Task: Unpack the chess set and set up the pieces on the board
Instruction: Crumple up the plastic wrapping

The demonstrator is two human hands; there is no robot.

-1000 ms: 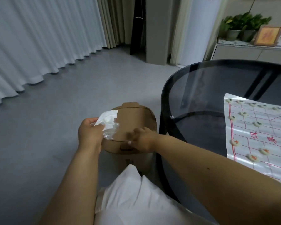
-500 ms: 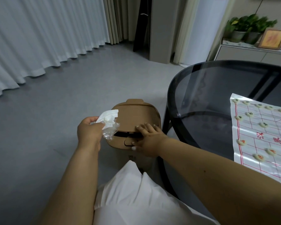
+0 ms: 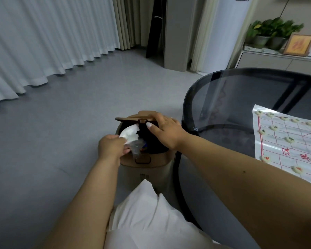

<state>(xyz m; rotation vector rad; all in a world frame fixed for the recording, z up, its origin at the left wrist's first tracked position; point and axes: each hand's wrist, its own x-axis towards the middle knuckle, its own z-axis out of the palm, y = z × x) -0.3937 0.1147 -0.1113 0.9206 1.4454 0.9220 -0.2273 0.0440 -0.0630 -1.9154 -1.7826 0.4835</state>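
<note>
The left hand [image 3: 111, 148] pinches crumpled white paper and clear plastic wrapping [image 3: 131, 139] over the open tan bin [image 3: 144, 159]. The right hand [image 3: 166, 131], fingers curled, grips the raised lid [image 3: 133, 117]. Right of the bin, the white red-lined board [image 3: 291, 144] lies on the glass table [image 3: 223, 97], bearing pale round pieces [image 3: 274, 127].

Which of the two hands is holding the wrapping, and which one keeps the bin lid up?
The left hand pinches the white and clear wrapping over the bin opening; the right hand holds the brown lid raised.
</note>
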